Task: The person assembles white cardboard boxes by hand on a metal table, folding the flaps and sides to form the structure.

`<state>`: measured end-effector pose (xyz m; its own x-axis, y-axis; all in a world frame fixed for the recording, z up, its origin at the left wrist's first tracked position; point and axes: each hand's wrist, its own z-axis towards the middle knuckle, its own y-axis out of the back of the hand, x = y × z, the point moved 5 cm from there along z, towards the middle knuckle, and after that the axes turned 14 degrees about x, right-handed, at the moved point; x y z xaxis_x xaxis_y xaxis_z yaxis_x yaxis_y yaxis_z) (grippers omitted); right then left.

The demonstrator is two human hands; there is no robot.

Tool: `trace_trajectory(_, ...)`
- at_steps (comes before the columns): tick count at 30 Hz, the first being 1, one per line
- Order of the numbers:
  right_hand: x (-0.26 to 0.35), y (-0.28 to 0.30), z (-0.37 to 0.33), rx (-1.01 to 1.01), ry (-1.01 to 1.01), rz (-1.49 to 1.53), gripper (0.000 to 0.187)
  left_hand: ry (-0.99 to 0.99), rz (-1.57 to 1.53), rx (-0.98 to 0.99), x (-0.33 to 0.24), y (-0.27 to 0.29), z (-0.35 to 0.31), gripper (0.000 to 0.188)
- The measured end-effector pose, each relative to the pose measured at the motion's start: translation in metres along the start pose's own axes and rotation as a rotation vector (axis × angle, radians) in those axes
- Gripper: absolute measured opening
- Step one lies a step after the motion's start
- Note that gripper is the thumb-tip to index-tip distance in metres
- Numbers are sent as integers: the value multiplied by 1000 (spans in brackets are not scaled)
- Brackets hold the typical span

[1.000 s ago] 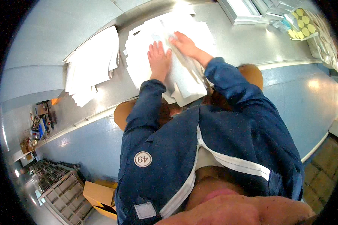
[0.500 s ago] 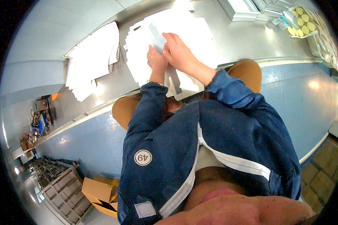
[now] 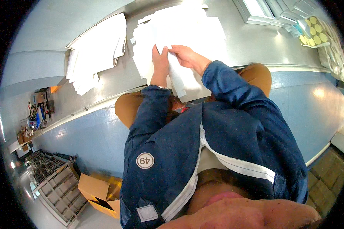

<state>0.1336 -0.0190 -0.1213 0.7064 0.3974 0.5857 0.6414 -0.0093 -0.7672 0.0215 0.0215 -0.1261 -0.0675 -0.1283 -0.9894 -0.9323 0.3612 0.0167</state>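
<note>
In front of me, on the metal table, lies a pile of flat white card sheets with stepped edges, so bright that its details wash out. A long white card piece stands tilted over the pile, a strip of it running down toward my lap. My left hand grips its left edge, thumb on the near face. From the right, my right hand pinches the same piece near its fold, fingertips close to the left thumb. Both hands nearly meet, and the fingers behind the card are partly hidden.
Another stack of white sheets lies to the left on the metal table. At the far right are grey-white box trays and a bag of yellow round pieces. A cardboard box and a metal rack stand at lower left.
The card piece has turned, its shaded grey strip now showing white. My right hand has drawn lower and rotated to pinch the card, and my left thumb has come onto its face.
</note>
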Motion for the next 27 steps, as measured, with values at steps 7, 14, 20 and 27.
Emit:
trace_trajectory(7,6,22,10,-193,19,-798,27,4,121,14,-15,-5,5,50)
trace_trajectory(14,13,35,-5,2,-111,-447,17,100,-202,7,-10,-5,1,57)
trace_trajectory(20,26,40,-8,-187,-128,-922,24,128,72,-53,-6,-13,7,59)
trace_trajectory(27,22,17,-6,-236,-132,-927,32,131,204,-52,-1,3,20,54)
